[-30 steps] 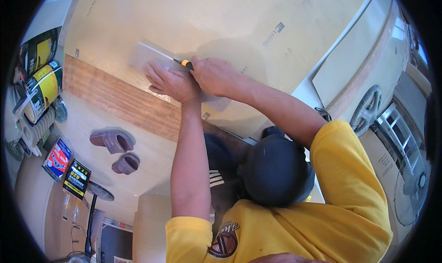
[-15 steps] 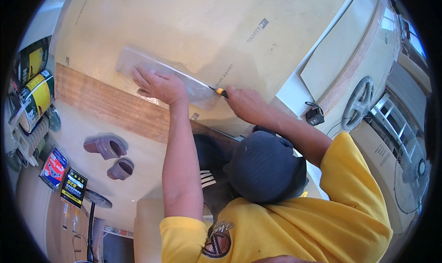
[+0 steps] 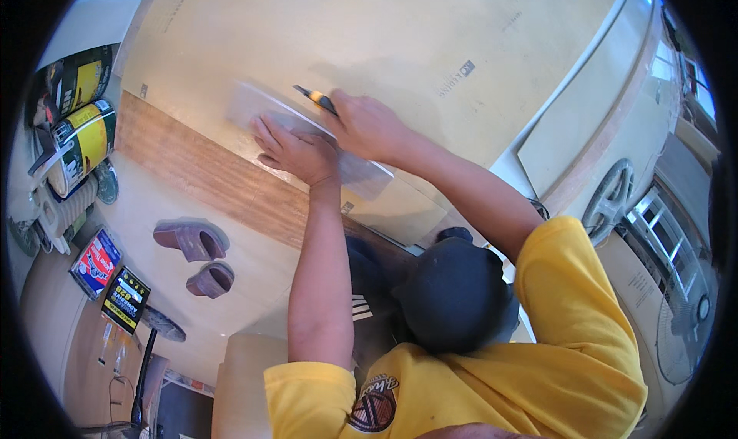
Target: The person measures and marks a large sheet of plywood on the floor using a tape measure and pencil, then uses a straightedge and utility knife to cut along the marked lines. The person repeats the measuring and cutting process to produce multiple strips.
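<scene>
My left hand (image 3: 298, 153) lies flat, fingers stretched out, on a translucent rectangular plate (image 3: 364, 174). The plate rests on a large tan sheet (image 3: 369, 31) near its front edge. My right hand (image 3: 365, 124) is closed around a yellow and black utility knife (image 3: 317, 98), just beyond the plate's far edge. The knife's blade points to the left and appears raised off the sheet. Part of the plate is hidden beneath my left hand and behind my right wrist.
A wood-grain board (image 3: 207, 170) shows along the sheet's front edge. Purple slippers (image 3: 198, 241) lie on the floor at the left, with a paint can (image 3: 84, 143) and other cans (image 3: 84, 78) farther left. A fan (image 3: 684, 308) and a grey wheel-shaped object (image 3: 607, 201) are at the right.
My right hand has moved left and away from me with the knife, from the plate's right end to near its middle. My left hand stays on the plate; the whole view has shifted slightly.
</scene>
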A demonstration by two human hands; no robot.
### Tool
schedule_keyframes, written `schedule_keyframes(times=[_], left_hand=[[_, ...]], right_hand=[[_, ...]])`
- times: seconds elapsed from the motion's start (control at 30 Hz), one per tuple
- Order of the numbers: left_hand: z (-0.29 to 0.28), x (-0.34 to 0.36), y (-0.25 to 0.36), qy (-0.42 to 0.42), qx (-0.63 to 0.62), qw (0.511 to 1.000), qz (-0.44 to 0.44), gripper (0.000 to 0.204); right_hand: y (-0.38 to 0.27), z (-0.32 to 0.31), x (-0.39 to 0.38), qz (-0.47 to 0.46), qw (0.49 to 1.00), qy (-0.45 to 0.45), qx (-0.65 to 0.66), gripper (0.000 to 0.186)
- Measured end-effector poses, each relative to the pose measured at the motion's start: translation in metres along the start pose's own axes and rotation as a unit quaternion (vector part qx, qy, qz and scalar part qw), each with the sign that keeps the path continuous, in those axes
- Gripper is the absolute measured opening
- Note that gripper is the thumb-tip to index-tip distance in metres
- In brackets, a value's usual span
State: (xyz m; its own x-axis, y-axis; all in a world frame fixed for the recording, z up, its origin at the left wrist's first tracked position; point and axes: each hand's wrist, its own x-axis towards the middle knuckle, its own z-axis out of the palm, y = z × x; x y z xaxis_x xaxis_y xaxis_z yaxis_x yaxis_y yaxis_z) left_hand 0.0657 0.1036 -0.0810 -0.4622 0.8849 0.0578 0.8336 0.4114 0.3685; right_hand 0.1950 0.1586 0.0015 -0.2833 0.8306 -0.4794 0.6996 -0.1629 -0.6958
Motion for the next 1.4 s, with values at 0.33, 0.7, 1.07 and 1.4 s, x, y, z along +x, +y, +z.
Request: schedule_keyframes(times=[0.33, 0.7, 1.07, 1.4], left_hand=[[0.002, 0.001, -0.004, -0.038, -0.039, 0.998, -0.011, 0.074], [0.005, -0.001, -0.007, -0.025, -0.001, 1.0, 0.005, 0.077], [0.001, 0.001, -0.006, -0.031, -0.03, 0.999, 0.006, 0.063], [0.001, -0.002, 0.002, 0.0, -0.003, 1.0, 0.0, 0.051]], right_hand=[[-0.026, 0.034, 0.07, -0.033, 0.999, -0.026, -0.026, 0.034], [-0.032, 0.028, 0.063, -0.059, 0.995, -0.033, -0.068, 0.028], [0.005, 0.026, 0.003, -0.04, 0.994, -0.053, -0.083, 0.02], [0.063, 0.009, -0.126, 0.076, 0.986, -0.108, -0.103, 0.027]])
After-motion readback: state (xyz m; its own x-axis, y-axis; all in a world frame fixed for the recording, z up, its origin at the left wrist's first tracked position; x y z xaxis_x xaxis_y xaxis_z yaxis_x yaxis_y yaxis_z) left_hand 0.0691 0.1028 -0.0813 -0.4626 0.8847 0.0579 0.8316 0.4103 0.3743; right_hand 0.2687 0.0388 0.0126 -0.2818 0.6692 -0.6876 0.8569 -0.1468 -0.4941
